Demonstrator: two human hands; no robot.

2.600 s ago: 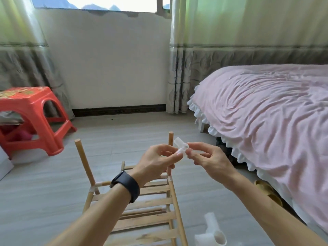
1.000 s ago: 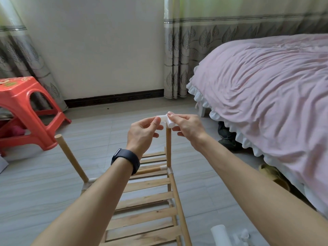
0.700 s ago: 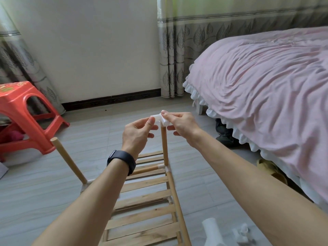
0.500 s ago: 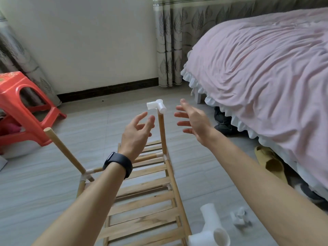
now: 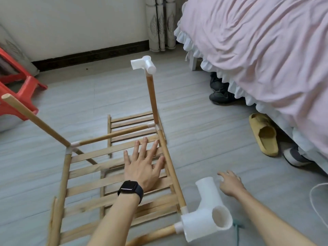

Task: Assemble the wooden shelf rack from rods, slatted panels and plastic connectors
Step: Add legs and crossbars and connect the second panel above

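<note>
Toward the lower middle of the frame, my left hand (image 5: 143,167) is spread flat over the slatted panel (image 5: 99,167) with straight fingers. It seems to rest on the slats and it grips nothing. My right hand (image 5: 230,183) is at the lower right, low over the floor (image 5: 204,139), just beside the big corner connector (image 5: 204,222), with the fingers loosely stretched. I see nothing held in it; whether some small piece lies under the fingertips, I cannot tell. 1 upright rod (image 5: 152,98) in the upper middle already carries its white connector (image 5: 144,63) on top. The other rod (image 5: 35,121) is bare. Its long axis leans from the corner joint (image 5: 74,144) up to the upper left of the frame, and its free end is well apart from both hands. I judge that the next connector belongs on this end, and my left hand is the nearer one. No box or tray shows. The only hollow places are the 2 open sockets of the corner connector, and both are empty.
</note>
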